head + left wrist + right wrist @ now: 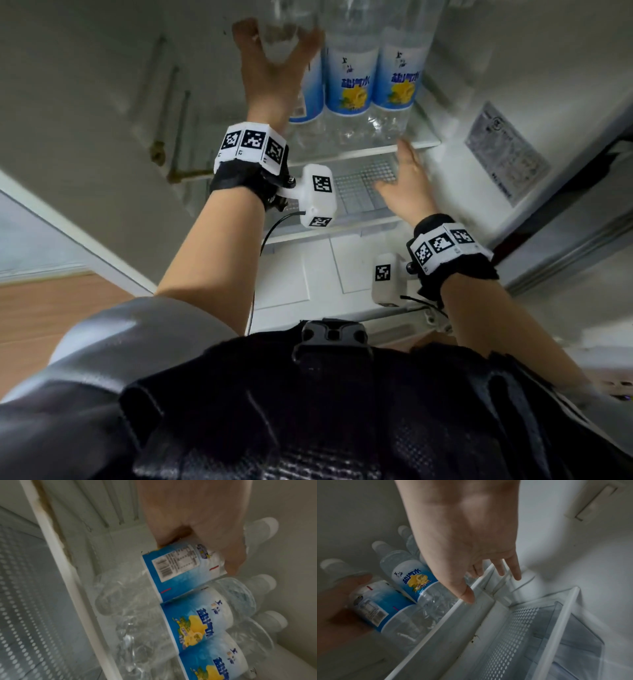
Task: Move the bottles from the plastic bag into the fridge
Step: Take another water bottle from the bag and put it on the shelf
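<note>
Three clear bottles with blue-and-yellow labels stand side by side on the upper glass shelf point(419, 142) of the open fridge. My left hand point(275, 54) reaches up and grips the leftmost bottle point(310, 96) around its upper body, thumb on one side and fingers on the other. In the left wrist view the left hand point(197, 520) pinches this bottle point(180, 572) at the top of its label. The middle bottle point(347, 78) and the right bottle point(399, 78) stand free. My right hand point(402, 178) hovers open and empty at the shelf's front edge point(447, 614). No plastic bag is in view.
Below is a second shelf with a dotted pattern point(363, 185), and under it a white drawer cover point(308, 274). The ribbed left fridge wall point(171, 102) is close to the left hand. The fridge door with a sticker point(503, 154) stands open on the right. Wood floor point(51, 308) lies left.
</note>
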Available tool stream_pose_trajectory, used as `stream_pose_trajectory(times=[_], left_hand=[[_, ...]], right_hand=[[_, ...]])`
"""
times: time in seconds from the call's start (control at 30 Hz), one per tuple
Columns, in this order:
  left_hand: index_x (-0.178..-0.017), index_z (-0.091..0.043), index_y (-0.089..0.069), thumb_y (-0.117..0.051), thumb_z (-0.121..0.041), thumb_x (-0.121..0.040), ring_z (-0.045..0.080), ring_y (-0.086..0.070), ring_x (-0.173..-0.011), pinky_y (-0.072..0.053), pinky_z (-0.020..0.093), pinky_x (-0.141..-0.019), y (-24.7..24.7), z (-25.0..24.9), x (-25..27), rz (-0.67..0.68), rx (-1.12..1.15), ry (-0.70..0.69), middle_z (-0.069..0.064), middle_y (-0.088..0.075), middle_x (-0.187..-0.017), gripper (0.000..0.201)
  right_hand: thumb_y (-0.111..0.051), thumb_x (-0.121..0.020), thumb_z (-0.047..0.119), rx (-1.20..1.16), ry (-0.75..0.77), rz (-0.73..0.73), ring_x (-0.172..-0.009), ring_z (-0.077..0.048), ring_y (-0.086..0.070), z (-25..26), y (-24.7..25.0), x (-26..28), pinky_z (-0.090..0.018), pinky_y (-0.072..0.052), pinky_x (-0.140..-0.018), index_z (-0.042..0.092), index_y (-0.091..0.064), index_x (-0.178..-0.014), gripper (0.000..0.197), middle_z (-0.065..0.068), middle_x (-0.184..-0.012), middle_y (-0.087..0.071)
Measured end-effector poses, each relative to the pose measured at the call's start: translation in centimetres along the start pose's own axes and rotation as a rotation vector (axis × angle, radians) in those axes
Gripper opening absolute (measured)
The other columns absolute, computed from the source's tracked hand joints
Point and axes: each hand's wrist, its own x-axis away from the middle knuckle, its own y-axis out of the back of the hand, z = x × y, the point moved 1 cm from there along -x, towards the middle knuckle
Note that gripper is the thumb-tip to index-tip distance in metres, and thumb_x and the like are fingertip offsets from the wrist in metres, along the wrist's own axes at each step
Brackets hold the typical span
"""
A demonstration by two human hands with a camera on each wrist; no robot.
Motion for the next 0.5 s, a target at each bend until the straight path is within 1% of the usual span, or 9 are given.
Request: stream_pose_trajectory(times=[0.07, 0.13, 0.2, 0.23, 0.27, 0.3, 0.37, 0.43, 0.5], left_hand=[[-0.112, -0.006, -0.042, -0.075, -0.034, -0.075, 0.014, -0.064, -0.09, -0.056, 0.027, -0.08, -0.1, 0.2, -0.6, 0.043, -0.018, 0.023, 0.01, -0.064, -0.108, 0.056], [-0.124, 0.0, -0.044, -0.07, -0.041, -0.078, 0.015, -0.062, -0.103, -0.053, 0.023, -0.09, -0.2, 0.5, -0.7, 0.072, -0.044, 0.008, 0.012, -0.06, -0.121, 0.066], [-0.138, -0.001, -0.034, -0.066, -0.047, -0.08, 0.006, -0.054, -0.103, -0.047, 0.014, -0.093, -0.2, 0.9, -0.5, 0.097, -0.111, -0.002, 0.007, -0.045, -0.123, 0.08], [-0.144, -0.002, -0.026, -0.067, -0.043, -0.083, -0.002, -0.049, -0.096, -0.042, 0.004, -0.088, 0.0, 1.1, -0.3, 0.1, -0.163, -0.006, 0.005, -0.036, -0.119, 0.084], [-0.146, -0.003, -0.019, -0.071, -0.038, -0.081, -0.003, -0.045, -0.093, -0.04, 0.001, -0.085, 0.1, 1.4, 0.0, 0.097, -0.222, -0.023, 0.005, -0.031, -0.116, 0.09], [-0.147, -0.003, -0.016, -0.078, -0.037, -0.075, 0.0, -0.046, -0.098, -0.04, 0.002, -0.088, 0.2, 1.6, 0.4, 0.102, -0.265, -0.035, 0.005, -0.029, -0.115, 0.101], [-0.142, -0.002, -0.023, -0.086, -0.044, -0.055, 0.016, -0.05, -0.114, -0.047, 0.022, -0.101, 0.5, 2.0, 1.3, 0.088, -0.303, -0.05, 0.006, -0.037, -0.121, 0.115], [-0.13, -0.003, -0.036, -0.088, -0.042, -0.048, 0.018, -0.059, -0.109, -0.055, 0.037, -0.094, 0.8, 2.2, 1.8, 0.049, -0.266, -0.046, 0.005, -0.053, -0.118, 0.105], [-0.125, -0.004, -0.04, -0.09, -0.03, -0.053, 0.012, -0.063, -0.096, -0.058, 0.03, -0.085, 1.2, 2.2, 1.5, 0.055, -0.239, -0.013, -0.003, -0.059, -0.108, 0.092]], right_hand=[[-0.059, -0.086, 0.008, 0.001, 0.007, -0.005, -0.144, -0.027, -0.02, 0.0, -0.1, 0.1, -0.032, -0.016, -0.118, 0.007, -0.015, -0.148, 0.076, -0.01, -0.158, -0.015], [-0.059, -0.087, 0.008, 0.004, 0.011, -0.008, -0.145, -0.025, -0.018, 0.0, -0.2, 0.3, -0.029, -0.014, -0.118, 0.006, -0.015, -0.148, 0.075, -0.009, -0.159, -0.013], [-0.059, -0.087, 0.008, 0.013, 0.016, -0.012, -0.146, -0.023, -0.017, 0.0, -0.2, 0.3, -0.028, -0.013, -0.118, 0.006, -0.015, -0.148, 0.075, -0.008, -0.159, -0.012], [-0.06, -0.087, 0.008, 0.015, 0.018, -0.013, -0.146, -0.023, -0.017, 0.0, -0.2, 0.3, -0.028, -0.013, -0.118, 0.006, -0.015, -0.148, 0.076, -0.008, -0.159, -0.012], [-0.06, -0.087, 0.008, 0.014, 0.018, -0.014, -0.146, -0.022, -0.017, 0.0, -0.3, 0.3, -0.028, -0.013, -0.118, 0.006, -0.016, -0.148, 0.076, -0.008, -0.159, -0.012], [-0.06, -0.086, 0.008, 0.011, 0.017, -0.014, -0.146, -0.022, -0.017, 0.0, -0.3, 0.3, -0.028, -0.014, -0.118, 0.006, -0.016, -0.148, 0.076, -0.008, -0.159, -0.012], [-0.06, -0.086, 0.008, 0.006, 0.015, -0.01, -0.146, -0.023, -0.017, 0.0, -0.2, 0.3, -0.028, -0.014, -0.118, 0.006, -0.016, -0.148, 0.076, -0.008, -0.159, -0.012], [-0.06, -0.086, 0.008, 0.006, 0.013, -0.005, -0.146, -0.023, -0.017, 0.0, -0.2, 0.4, -0.029, -0.014, -0.118, 0.007, -0.015, -0.148, 0.076, -0.007, -0.159, -0.012], [-0.06, -0.086, 0.009, 0.011, 0.011, 0.001, -0.146, -0.023, -0.018, 0.0, -0.2, 0.4, -0.029, -0.014, -0.118, 0.007, -0.015, -0.148, 0.076, -0.006, -0.159, -0.011]])
